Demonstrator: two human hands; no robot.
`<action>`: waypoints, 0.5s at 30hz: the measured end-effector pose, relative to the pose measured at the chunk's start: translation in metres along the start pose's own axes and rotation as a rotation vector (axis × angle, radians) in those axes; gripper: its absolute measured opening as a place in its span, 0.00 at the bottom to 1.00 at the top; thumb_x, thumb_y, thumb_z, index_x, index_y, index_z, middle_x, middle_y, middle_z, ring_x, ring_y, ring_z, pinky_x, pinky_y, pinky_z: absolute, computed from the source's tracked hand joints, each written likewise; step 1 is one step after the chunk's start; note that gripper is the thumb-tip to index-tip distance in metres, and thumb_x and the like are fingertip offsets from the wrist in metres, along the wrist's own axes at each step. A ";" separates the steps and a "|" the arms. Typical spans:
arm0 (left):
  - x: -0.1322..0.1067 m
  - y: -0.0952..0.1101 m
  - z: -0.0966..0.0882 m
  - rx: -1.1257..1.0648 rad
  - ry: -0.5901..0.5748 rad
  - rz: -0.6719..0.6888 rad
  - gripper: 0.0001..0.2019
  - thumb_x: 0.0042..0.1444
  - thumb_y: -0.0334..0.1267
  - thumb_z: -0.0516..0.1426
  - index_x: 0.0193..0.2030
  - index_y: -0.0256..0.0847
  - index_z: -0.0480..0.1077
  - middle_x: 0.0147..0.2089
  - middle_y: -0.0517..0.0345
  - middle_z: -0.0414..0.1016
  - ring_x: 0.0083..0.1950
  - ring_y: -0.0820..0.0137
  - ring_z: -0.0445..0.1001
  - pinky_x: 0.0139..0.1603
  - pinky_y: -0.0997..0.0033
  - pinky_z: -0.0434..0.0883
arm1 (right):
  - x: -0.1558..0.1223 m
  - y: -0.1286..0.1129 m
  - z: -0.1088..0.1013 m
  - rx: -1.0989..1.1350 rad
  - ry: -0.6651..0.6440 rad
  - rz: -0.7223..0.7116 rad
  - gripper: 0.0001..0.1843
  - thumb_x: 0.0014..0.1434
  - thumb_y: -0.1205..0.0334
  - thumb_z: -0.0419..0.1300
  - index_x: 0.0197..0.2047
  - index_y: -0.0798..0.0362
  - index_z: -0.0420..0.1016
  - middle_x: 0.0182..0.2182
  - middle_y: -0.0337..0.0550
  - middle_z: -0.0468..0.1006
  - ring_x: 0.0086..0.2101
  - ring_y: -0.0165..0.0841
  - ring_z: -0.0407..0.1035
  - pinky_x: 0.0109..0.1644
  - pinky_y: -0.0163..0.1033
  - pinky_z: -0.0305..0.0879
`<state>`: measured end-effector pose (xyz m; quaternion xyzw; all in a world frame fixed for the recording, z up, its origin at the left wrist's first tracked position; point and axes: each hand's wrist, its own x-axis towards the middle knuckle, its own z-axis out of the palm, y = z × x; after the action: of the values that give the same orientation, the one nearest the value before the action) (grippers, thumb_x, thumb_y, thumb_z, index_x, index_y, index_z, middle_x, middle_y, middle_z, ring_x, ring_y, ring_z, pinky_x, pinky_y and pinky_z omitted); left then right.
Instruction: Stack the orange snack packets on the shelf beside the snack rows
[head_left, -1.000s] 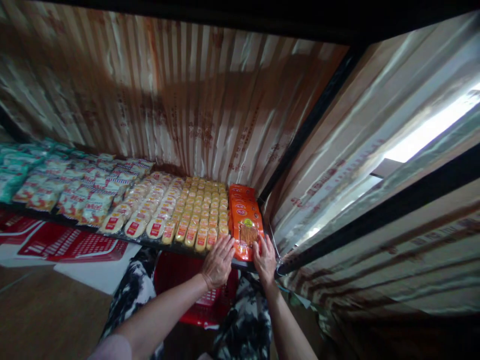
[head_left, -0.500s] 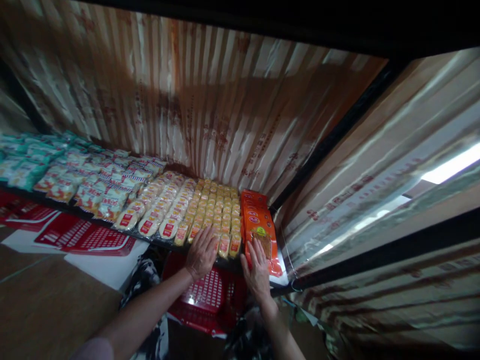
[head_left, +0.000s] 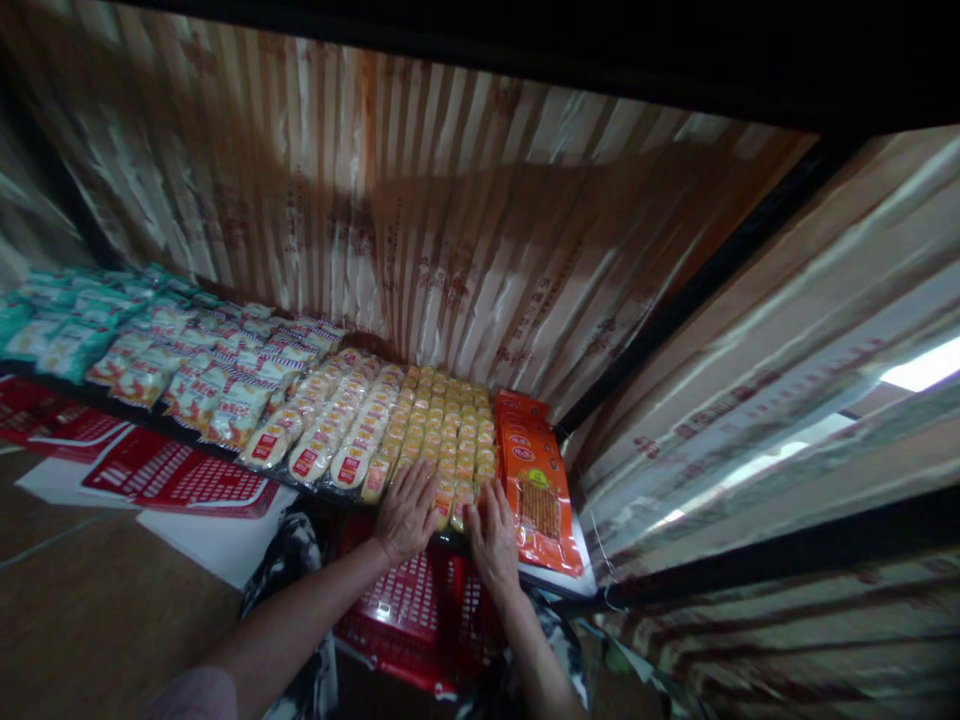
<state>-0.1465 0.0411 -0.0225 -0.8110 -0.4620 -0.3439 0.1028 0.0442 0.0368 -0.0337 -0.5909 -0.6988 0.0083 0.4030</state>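
Note:
Rows of small yellow wrapped snack packs (head_left: pixel 448 440) cover the right part of a dark shelf. Over the front of these rows lies my left hand (head_left: pixel 407 512), fingers stretched out and touching the packs. My right hand (head_left: pixel 493 535) rests at the rows' right front corner, its fingers extended beside the orange snack bags (head_left: pixel 536 500). Neither hand grips anything. Left of the yellow packs stand rows of round pale wrapped biscuits (head_left: pixel 349 465).
White snack bags (head_left: pixel 232 410) and teal bags (head_left: pixel 75 345) fill the shelf's left. Red plastic baskets (head_left: pixel 180 475) sit below it, with another red basket (head_left: pixel 409 600) under my arms. Corrugated printed sheeting (head_left: pixel 450 220) hangs behind, and a black frame bar (head_left: pixel 697 285) slants at right.
My right hand has moved left, off the orange bags to the edge of the yellow packs. My left hand stays over the yellow rows. The view has shifted slightly.

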 end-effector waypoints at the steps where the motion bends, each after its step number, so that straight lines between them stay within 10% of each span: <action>1: 0.000 0.000 0.002 -0.002 0.000 0.000 0.28 0.60 0.37 0.48 0.68 0.35 0.52 0.69 0.46 0.54 0.72 0.59 0.47 0.68 0.52 0.52 | 0.000 0.001 0.001 -0.002 0.003 -0.001 0.29 0.65 0.50 0.48 0.65 0.54 0.56 0.64 0.58 0.58 0.62 0.44 0.55 0.60 0.56 0.61; 15: -0.007 -0.005 -0.008 -0.028 0.021 -0.135 0.28 0.62 0.38 0.49 0.68 0.38 0.52 0.71 0.46 0.50 0.72 0.56 0.43 0.69 0.46 0.50 | -0.001 -0.022 0.000 -0.203 0.038 -0.121 0.31 0.64 0.53 0.50 0.68 0.50 0.51 0.68 0.54 0.47 0.67 0.47 0.39 0.63 0.61 0.53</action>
<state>-0.1570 0.0350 -0.0222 -0.7758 -0.5096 -0.3649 0.0731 0.0266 0.0292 -0.0236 -0.5855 -0.7227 -0.0980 0.3539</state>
